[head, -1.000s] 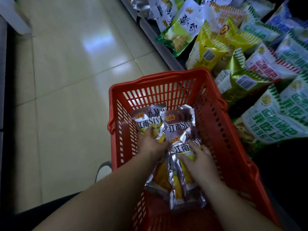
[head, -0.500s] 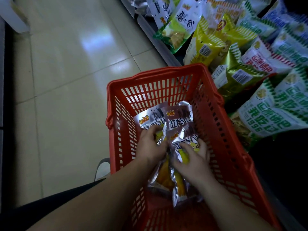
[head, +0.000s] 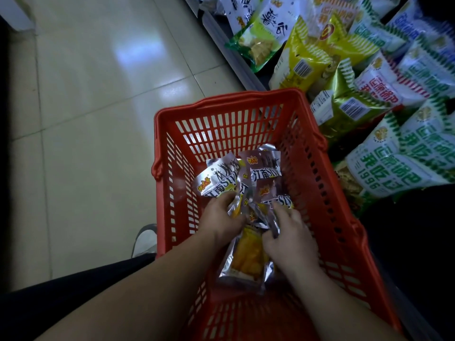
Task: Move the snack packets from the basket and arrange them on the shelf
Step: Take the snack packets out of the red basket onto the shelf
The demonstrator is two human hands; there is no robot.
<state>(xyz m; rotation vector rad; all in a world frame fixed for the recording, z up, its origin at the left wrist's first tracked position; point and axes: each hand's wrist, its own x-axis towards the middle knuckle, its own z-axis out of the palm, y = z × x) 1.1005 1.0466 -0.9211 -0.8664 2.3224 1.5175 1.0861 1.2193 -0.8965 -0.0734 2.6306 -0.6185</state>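
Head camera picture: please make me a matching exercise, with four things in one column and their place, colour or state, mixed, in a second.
Things: 1 basket; 2 silver packets; 3 green-and-white bags; 4 shoe.
States: A on the shelf; B red; C on the floor tiles, left of the basket; D held by the left hand and the right hand.
Pairs: 1-B; 2-D; 3-A; 4-C.

This is a shop aisle. A red plastic shopping basket (head: 246, 100) is the landmark: to its left runs a glossy tiled floor (head: 98, 124), and to its right a low shelf (head: 232, 56) holds crowded rows of sealed snack bags (head: 384, 173) with printed barcodes (head: 301, 70).
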